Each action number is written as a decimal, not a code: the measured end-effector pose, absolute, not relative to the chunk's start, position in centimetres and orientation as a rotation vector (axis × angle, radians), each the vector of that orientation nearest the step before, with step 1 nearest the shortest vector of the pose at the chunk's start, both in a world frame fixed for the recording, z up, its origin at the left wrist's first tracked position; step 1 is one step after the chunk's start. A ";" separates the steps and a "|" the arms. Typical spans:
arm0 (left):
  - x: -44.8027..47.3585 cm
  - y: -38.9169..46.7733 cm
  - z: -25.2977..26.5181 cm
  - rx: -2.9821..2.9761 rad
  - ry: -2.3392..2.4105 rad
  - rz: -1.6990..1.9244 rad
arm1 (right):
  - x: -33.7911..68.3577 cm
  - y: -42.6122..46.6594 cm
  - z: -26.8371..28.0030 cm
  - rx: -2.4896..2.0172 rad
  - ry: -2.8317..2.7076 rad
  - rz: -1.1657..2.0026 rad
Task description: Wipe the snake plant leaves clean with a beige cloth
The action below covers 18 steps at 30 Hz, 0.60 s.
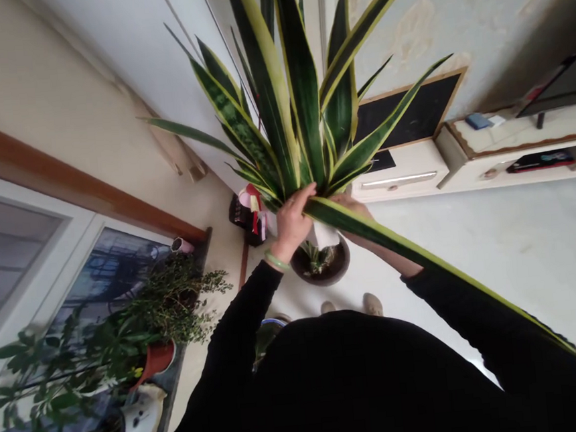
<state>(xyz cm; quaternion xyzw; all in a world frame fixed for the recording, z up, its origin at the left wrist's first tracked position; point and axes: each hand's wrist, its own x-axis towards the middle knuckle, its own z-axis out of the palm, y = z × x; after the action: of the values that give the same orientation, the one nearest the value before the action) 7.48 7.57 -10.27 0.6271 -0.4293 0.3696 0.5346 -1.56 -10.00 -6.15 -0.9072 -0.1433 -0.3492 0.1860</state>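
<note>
A tall snake plant (301, 87) with yellow-edged leaves rises in front of me from a dark round pot (345, 265) on the floor. My left hand (293, 223), with a green bangle at the wrist, is closed around a leaf low in the cluster. My right hand (352, 205) is on the other side of the plant's base, its fingers mostly hidden behind a long leaf (395, 239) that bends toward me over my right forearm. Below the hands hangs a white piece of cloth or paper (324, 235); which hand has it, I cannot tell.
Potted plants (174, 300) line a window ledge at left. A dark box with pink and red items (251, 212) stands behind the pot. A low white cabinet (406, 177) runs along the wall, with a blackboard (410, 108) on it. My shoes (372, 304) are near the pot.
</note>
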 end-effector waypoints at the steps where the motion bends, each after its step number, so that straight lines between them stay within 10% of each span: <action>1: 7.5 7.5 -10.0 1.447 -0.950 0.853 | -1.9 -10.2 -4.8 -2.541 -0.429 -1.028; 7: 7.4 8.1 -7.5 1.294 -0.675 0.783 | -3.3 -10.3 1.5 -2.905 -0.611 -1.342; 18: 8.1 9.9 -7.8 1.272 -0.678 0.886 | 0.6 -4.4 -6.4 -3.618 -0.171 -0.540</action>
<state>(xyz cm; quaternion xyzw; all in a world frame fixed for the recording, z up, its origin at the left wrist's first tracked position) 8.12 9.94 -7.81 0.5629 -0.2999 0.3921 0.6629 0.61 -4.40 -6.36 -0.9547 -0.0451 -0.1425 -0.2573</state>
